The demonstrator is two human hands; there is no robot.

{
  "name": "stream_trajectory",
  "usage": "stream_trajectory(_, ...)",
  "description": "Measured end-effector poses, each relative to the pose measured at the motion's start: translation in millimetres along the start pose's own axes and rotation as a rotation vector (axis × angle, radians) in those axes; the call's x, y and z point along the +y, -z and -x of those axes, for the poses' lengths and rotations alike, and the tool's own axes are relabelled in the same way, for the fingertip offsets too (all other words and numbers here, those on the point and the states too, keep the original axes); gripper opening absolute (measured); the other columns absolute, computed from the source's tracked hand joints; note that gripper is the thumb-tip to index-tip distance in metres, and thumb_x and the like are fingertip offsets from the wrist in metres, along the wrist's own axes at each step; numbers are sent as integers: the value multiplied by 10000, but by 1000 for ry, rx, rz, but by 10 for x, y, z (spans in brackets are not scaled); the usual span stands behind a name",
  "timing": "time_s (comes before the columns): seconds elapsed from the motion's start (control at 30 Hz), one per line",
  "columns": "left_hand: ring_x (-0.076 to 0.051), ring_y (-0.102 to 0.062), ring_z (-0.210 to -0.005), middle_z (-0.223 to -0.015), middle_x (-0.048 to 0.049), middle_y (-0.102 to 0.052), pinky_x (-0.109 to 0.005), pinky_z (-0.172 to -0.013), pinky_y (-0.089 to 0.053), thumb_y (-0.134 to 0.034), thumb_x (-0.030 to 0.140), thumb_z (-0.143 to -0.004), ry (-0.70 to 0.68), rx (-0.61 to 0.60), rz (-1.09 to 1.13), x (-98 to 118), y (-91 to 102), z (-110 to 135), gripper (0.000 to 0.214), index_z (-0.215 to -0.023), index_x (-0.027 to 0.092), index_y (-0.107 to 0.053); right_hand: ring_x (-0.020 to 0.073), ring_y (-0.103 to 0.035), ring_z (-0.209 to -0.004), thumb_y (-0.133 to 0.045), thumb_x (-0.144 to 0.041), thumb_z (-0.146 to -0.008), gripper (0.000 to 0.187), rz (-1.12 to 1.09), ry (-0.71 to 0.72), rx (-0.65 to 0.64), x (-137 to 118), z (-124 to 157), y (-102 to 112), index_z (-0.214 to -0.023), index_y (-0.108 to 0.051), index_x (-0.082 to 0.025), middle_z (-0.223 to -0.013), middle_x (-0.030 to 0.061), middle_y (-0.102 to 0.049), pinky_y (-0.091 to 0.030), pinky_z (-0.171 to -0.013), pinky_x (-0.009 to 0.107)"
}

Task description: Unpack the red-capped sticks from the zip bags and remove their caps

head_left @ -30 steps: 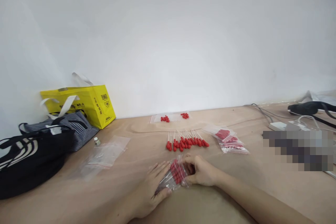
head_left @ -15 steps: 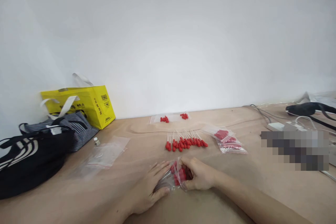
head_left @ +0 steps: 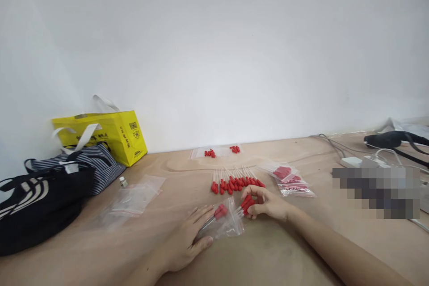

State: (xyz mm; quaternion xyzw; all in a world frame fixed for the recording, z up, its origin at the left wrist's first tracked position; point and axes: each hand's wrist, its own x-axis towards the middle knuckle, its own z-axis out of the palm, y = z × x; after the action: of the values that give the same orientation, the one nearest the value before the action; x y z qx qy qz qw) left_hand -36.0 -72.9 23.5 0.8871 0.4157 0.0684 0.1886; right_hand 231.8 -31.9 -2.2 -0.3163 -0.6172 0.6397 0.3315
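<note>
I read this as a makeshift packing bench in a plain workroom, not a home or a shop. The table (head_left: 181,174) is bare plywood, pushed against a blank white wall (head_left: 214,53). Red-capped droppers (head_left: 236,182) lie in a neat row in the middle. Filled zip bags (head_left: 291,181) sit just right of them and empty bags (head_left: 134,199) lie to the left, so I see small parts sorted in batches. At the far right a power strip (head_left: 355,161) and loose cables (head_left: 330,143) run along the table. At the left, a yellow tote (head_left: 114,132) and two striped bags (head_left: 40,201) sit on the work surface like personal belongings.
</note>
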Motion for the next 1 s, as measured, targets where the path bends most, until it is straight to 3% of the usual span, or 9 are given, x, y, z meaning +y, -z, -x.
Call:
stream_trajectory(0.13,-231,-220,-1264,-1393,-11,-247,-477,-1036,-168,-358,426,-845,-24,18,29,-40,-18,1,527,-1329,304,-188,77,-517,-471,-686,-329,-578,301,72,-8,80,-55,4,68,-699,-472,-155,-552,-34,-580,-408,-478,215)
stream_trajectory(0.23,-231,-212,-1267,-1397,-11,-236,-475,-1038,-164,-360,429,-843,-19,13,24,-38,-12,5,531,-1329,304,-186,81,-505,-470,-667,-324,-589,252,151,59,220,-180,20,238,-656,-495,-152,-538,-27,-575,-411,-493,226)
stream_trajectory(0.3,-231,-216,-1266,-1396,-11,-238,-477,-1037,-169,-360,427,-843,-17,7,21,-24,3,9,530,-1329,305,-186,91,-513,-503,-628,-342,-622,228,206,140,386,-259,7,367,-638,-493,-158,-548,-22,-566,-420,-526,236)
stream_trajectory(0.4,-233,-232,-1260,-1389,-8,-255,-472,-1032,-190,-362,432,-840,1,9,26,-3,23,15,525,-1325,306,-203,108,-511,-523,-540,-371,-679,219,409,262,763,-276,-100,446,-629,-468,-171,-569,-8,-548,-418,-528,247)
stream_trajectory(0.5,-241,-243,-1255,-1383,-6,-272,-470,-1026,-207,-375,444,-831,9,20,28,-7,22,19,529,-1319,314,-220,126,-495,-552,-511,-336,-682,167,540,297,934,-172,-288,351,-653,-479,-175,-587,-1,-522,-404,-548,266)
stream_trajectory(0.7,-237,-233,-1260,-1390,-11,-254,-473,-1024,-205,-373,437,-834,-15,20,5,-74,-22,20,543,-1328,313,-186,145,-470,-640,-444,-211,-675,56,741,341,1011,1,-537,83,-628,-469,-196,-686,8,-475,-384,-641,285)
stream_trajectory(1.0,-231,-252,-1253,-1382,-13,-273,-469,-1027,-203,-384,425,-833,-31,24,29,-36,15,19,532,-1322,313,-206,150,-472,-646,-496,-232,-675,97,904,314,940,72,-543,38,-589,-472,-194,-689,13,-444,-384,-618,273)
